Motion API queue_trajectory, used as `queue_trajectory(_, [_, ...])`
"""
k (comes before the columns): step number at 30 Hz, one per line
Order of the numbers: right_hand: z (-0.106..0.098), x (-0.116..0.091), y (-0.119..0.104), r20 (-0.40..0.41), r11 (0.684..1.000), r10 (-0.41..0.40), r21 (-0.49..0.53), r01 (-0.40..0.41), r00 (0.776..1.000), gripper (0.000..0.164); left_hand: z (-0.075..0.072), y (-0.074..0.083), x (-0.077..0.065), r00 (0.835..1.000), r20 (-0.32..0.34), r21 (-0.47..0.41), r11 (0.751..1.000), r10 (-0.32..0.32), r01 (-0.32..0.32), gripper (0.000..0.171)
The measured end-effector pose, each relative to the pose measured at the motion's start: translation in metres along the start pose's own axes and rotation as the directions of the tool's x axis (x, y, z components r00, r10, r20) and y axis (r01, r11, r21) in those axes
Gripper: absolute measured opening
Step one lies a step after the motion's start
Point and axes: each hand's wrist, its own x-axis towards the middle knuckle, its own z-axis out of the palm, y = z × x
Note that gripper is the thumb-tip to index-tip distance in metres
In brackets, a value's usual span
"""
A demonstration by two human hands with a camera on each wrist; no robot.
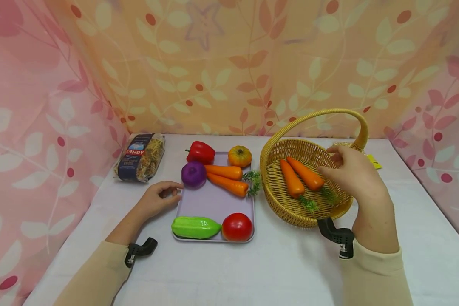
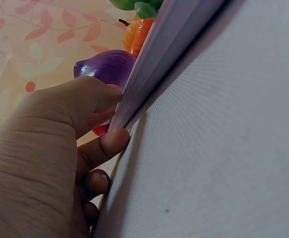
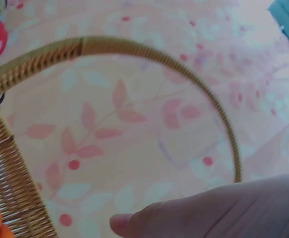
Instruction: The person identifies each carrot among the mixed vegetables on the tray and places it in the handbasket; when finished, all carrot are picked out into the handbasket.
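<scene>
My left hand (image 1: 158,202) pinches the left edge of a lilac tray (image 1: 214,204), thumb at the rim and index finger low on its side. On the tray lie a purple onion-like vegetable (image 1: 194,174), a red bell pepper (image 1: 201,153), a small orange pumpkin (image 1: 239,157), two carrots (image 1: 229,185), a green ridged gourd (image 1: 196,227) and a tomato (image 1: 237,227). Over the right side of a wicker basket (image 1: 287,212), my right hand (image 1: 357,174) has thumb and fingers apart, holding nothing visible. Two more carrots (image 1: 292,178) lie in the basket.
A bag of pasta (image 1: 140,157) lies at the back left. The basket's tall arched handle (image 1: 321,112) rises behind the right hand, and a yellow tag (image 1: 374,161) sticks out right of it. Patterned cloth (image 1: 229,76) hangs around the white table (image 1: 283,272).
</scene>
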Motion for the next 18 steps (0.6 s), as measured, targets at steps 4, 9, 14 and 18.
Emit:
queue_trajectory(4, [-0.007,-0.017,-0.014,-0.075,0.999,-0.027,0.03,0.029,0.997,0.076,0.001,-0.015,0.003,1.0,-0.001,0.0,1.0,0.007,-0.007,0.03])
queue_trajectory(9, [-0.009,-0.044,-0.035,-0.216,0.991,-0.118,0.03,0.127,0.969,0.068,0.006,-0.04,0.011,1.0,-0.008,0.012,1.0,-0.002,0.002,0.03])
queue_trajectory(14, [-0.003,-0.072,-0.059,-0.4,0.938,-0.309,0.022,0.346,0.863,0.059,0.007,-0.04,0.011,1.0,-0.009,0.007,1.0,0.002,-0.002,0.032])
queue_trajectory(18, [0.01,-0.086,-0.081,-0.493,0.858,-0.458,-0.03,0.512,0.739,0.058,0.006,-0.042,0.012,1.0,-0.004,-0.001,1.0,0.005,-0.005,0.032])
